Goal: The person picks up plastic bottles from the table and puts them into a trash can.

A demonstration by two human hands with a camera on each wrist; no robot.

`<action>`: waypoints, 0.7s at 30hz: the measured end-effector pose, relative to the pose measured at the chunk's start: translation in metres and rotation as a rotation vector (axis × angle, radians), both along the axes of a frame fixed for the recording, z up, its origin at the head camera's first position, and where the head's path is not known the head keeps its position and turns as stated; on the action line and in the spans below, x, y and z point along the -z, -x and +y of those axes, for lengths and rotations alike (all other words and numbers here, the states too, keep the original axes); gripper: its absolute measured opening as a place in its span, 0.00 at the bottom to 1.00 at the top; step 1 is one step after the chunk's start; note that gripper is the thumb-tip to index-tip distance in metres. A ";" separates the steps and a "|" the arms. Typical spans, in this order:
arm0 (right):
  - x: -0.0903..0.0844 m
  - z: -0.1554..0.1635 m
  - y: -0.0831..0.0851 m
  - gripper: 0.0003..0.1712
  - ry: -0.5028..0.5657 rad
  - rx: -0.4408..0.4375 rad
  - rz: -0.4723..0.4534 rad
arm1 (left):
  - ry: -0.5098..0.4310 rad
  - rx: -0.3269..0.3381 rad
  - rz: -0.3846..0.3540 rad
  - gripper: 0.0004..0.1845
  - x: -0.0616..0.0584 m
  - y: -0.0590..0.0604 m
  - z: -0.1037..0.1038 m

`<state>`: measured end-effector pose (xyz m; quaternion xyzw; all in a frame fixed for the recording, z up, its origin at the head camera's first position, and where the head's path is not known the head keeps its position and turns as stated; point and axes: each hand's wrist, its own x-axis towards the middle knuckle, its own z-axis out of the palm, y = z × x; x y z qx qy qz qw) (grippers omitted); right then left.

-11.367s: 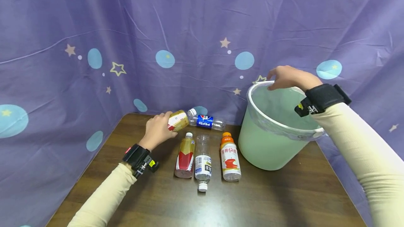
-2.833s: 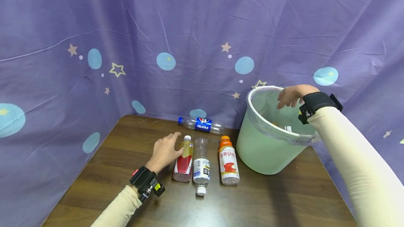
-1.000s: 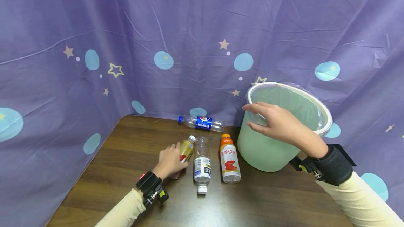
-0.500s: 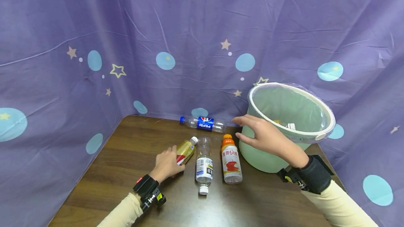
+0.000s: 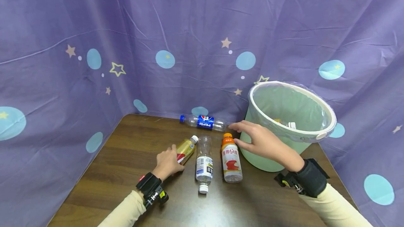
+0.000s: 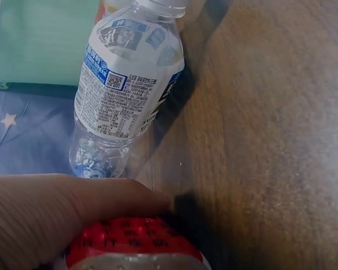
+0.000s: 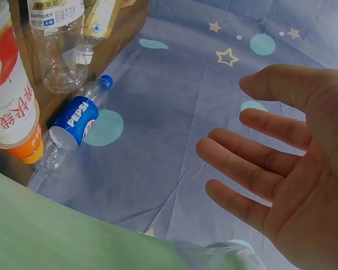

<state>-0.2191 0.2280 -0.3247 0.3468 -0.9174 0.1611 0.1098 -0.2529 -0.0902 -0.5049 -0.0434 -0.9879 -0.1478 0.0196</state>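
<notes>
My left hand (image 5: 168, 162) grips a bottle with a gold-and-red label and white cap (image 5: 186, 148), lying slanted on the table; its red label (image 6: 135, 242) shows beneath my thumb in the left wrist view. Just right of it lies a clear bottle with a white label (image 5: 204, 167), cap toward me. My right hand (image 5: 262, 141) hovers with spread fingers between the orange-capped bottle (image 5: 231, 162) and the bin; its palm is bare in the right wrist view. At the back a Pepsi bottle (image 5: 205, 122) lies sideways.
A pale green bin (image 5: 262, 158) with a clear liner stands at the right of the wooden table (image 5: 135, 143). Inside it a white cap (image 5: 291, 125) and a bit of yellow label show. A purple patterned curtain (image 5: 195, 80) hangs behind the table.
The yellow-labelled bottle my left hand held earlier is gone from the table. That hand has taken hold of the gold-and-red bottle and turned it. My right hand has come left and down from the bin.
</notes>
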 end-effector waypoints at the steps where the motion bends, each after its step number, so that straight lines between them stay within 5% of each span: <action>1: 0.000 0.000 0.000 0.22 0.000 0.003 -0.004 | 0.003 -0.003 -0.006 0.45 0.000 0.001 0.000; 15: 0.006 0.003 -0.002 0.21 -0.012 0.004 -0.010 | 0.039 -0.004 -0.100 0.49 -0.015 0.017 -0.009; 21: 0.010 0.004 -0.002 0.21 -0.015 -0.004 -0.002 | 0.065 0.046 -0.041 0.51 -0.030 0.022 -0.015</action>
